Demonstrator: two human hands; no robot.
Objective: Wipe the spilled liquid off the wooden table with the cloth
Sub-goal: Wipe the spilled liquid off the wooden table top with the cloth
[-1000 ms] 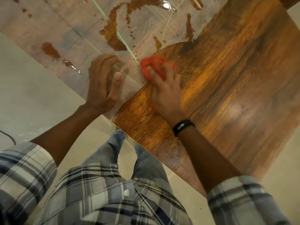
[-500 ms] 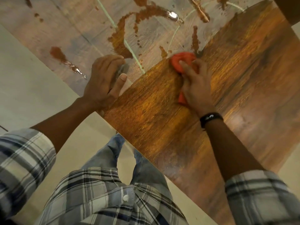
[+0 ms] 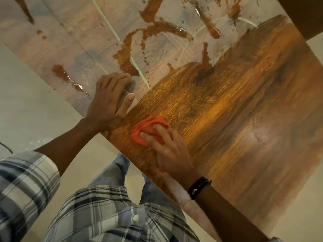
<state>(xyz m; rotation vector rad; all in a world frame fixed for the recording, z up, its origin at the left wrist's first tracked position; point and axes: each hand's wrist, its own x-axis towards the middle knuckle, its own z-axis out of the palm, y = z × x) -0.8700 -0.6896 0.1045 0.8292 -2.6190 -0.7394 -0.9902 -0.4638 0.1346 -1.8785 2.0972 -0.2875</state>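
- Head view, hands: the right hand [image 3: 172,151] presses the red cloth [image 3: 146,127] flat against the desk [image 3: 244,102]. Its fingers [image 3: 150,139] lie spread over the bunched fabric, not clenched round it.
- Head view, brace: the left hand [image 3: 108,102] rests on the desk, grasping nothing, with the fingers bent, the tips down and the thumb stretched out.
- Head view, task's thing: the spill [image 3: 157,30] lies as brown streaks and arcs across the far, glare-lit part of the desk, well apart from the cloth. A smaller puddle [image 3: 60,71] sits near the left edge, close to the left hand.
- Head view, cloth position: the cloth is at the near edge, on a dark amber zone that looks wiped or thinly filmed. Which of the two cannot be told.
- Risk 1: a stroke toward the near edge could carry liquid over it onto the jeans [image 3: 111,173] or the floor [image 3: 26,110].
- Risk 2: a soaked cloth would likely smear the liquid rather than lift it.
- Risk 3: the left hand could slide into the streaks just beyond its fingertips and track them about.
- Risk 4: the small puddle, left alone, could run off the left edge.
- Containers: none is in view, and the liquid lies loose on the desk.
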